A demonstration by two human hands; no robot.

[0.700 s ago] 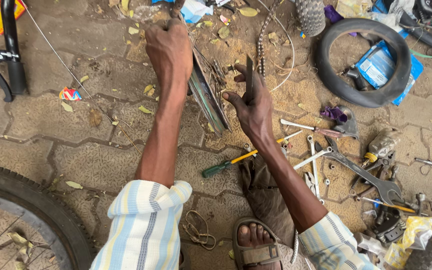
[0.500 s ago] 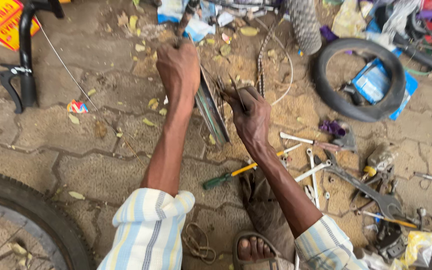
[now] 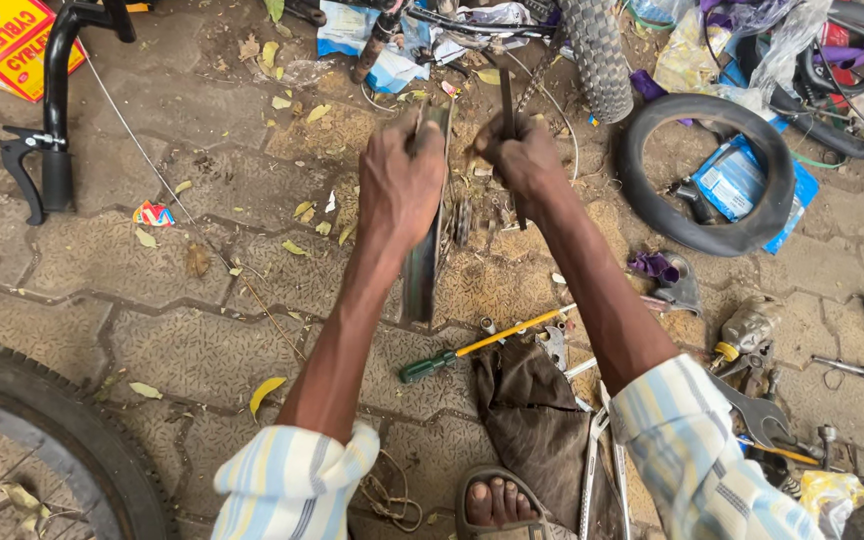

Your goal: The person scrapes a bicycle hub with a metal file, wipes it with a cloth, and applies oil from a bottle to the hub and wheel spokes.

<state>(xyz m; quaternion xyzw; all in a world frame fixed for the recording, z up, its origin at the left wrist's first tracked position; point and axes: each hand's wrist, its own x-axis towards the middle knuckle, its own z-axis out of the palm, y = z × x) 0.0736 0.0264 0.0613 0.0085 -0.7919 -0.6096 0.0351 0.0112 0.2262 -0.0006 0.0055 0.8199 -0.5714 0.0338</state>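
My left hand (image 3: 400, 190) grips the top edge of a round grey metal wheel part (image 3: 422, 275) that stands on edge on the paving. A small toothed sprocket (image 3: 463, 222) shows at its right side. To the right, my right hand (image 3: 524, 160) is closed in a fist on a thin dark rod-like tool (image 3: 507, 95), which points down beside the sprocket. The tool's lower tip is hard to make out. Both arms wear striped sleeves.
A green-handled screwdriver (image 3: 430, 365) lies near a dark cloth (image 3: 532, 420) and my sandalled foot (image 3: 497, 500). Spanners (image 3: 752, 410) and small parts lie right. A black tyre (image 3: 702, 170) sits upper right, a bicycle wheel (image 3: 42, 440) lower left, a black frame piece (image 3: 52, 100) upper left.
My right hand was open with fingers spread beside the wheel part; now it is a fist on the thin tool. Both hands reach farther out from me.
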